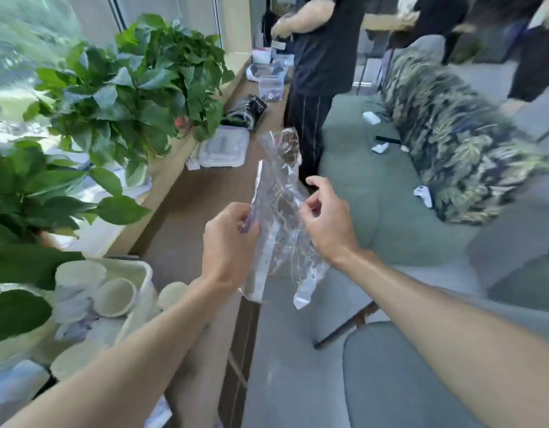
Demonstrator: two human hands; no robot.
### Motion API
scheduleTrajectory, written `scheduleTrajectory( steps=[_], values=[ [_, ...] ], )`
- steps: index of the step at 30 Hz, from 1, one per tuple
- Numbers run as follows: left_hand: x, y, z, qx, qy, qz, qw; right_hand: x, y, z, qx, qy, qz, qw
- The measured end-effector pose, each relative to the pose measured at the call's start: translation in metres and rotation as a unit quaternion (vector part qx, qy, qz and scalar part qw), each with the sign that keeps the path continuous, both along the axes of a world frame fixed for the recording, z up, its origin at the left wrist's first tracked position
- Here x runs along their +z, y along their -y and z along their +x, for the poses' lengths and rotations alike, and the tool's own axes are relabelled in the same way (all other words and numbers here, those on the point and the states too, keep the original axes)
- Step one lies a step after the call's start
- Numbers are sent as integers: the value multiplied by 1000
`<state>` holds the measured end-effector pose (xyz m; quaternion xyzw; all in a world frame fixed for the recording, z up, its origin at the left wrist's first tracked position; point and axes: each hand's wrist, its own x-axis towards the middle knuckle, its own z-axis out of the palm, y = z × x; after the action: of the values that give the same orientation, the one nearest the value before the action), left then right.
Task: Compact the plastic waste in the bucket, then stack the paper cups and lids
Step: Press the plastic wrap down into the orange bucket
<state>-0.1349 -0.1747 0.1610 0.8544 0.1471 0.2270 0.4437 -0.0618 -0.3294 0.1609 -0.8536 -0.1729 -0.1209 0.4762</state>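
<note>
Dead centre of the view, both hands are holding up a clear plastic bag [282, 217] over the edge of the wooden surface [190, 217]. The left hand [228, 242] is curling its fingers round the bag's left edge, so that grip is closed tight on it. The right hand [325, 223] is pinching the right side of the bag between thumb and fingertips, with the other fingers loosely bent. The bag is hanging crumpled and roughly upright between them, its bottom corner dangling at about 6 o'clock from the hands.

Down at 8 o'clock the white bucket [143, 273] is sitting on the surface with paper cups [114, 296] lying on their sides in it, on top of some crumpled plastic. One more cup [171, 293] is sitting just beside the bucket's right wall.

Leafy plants [134, 88] are filling the 9 to 11 o'clock side. Clear tubs [224, 146] are lying further along the surface at 12 o'clock. A green sofa [375, 211] is sitting at 3 o'clock, and someone in black [319, 57] is standing at 1 o'clock.
</note>
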Motion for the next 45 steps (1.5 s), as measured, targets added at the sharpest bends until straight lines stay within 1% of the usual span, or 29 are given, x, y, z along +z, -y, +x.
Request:
scheduleTrajectory(
  steps=[3, 6, 8, 10, 16, 21, 24, 27, 31, 33, 35, 38, 41, 45],
  values=[
    [3, 53, -13, -49, 9, 1, 999, 5, 64, -29, -51, 3, -16, 999],
    [3, 112, -29, -100, 10, 4, 995, 8, 134, -61, -102, 2, -13, 995],
    [2, 169, -46, -135, 8, 1, 991, 9, 199, -94, -146, 10, -13, 989],
    [1, 195, -54, -150, 13, -5, 989, 9, 228, -112, -166, 4, -9, 986],
    [-8, 347, -123, -235, 7, -18, 972, 5, 388, -216, -272, 3, -17, 962],
    [-25, 453, -182, -338, 1, -19, 941, 1, 482, -304, -362, 6, -13, 932],
    [-42, 503, -215, -391, 12, -6, 920, -10, 521, -355, -403, 1, -12, 915],
    [-68, 540, -249, -432, 7, -11, 902, -31, 549, -405, -440, -13, -35, 897],
    [-122, 575, -288, -488, -35, -1, 872, -77, 576, -470, -488, -46, -61, 870],
    [-160, 589, -303, -495, -53, 2, 867, -112, 592, -496, -509, -69, -69, 855],
    [-202, 603, -313, -481, -69, 16, 874, -157, 610, -515, -532, -90, -67, 839],
    [-271, 624, -324, -447, -85, 53, 889, -238, 638, -531, -559, -90, -85, 820],
    [-337, 647, -329, -433, -77, 70, 895, -320, 666, -539, -572, -76, -139, 805],
    [-407, 681, -331, -433, -64, 95, 894, -403, 695, -545, -557, -35, -218, 801]
  ],
)
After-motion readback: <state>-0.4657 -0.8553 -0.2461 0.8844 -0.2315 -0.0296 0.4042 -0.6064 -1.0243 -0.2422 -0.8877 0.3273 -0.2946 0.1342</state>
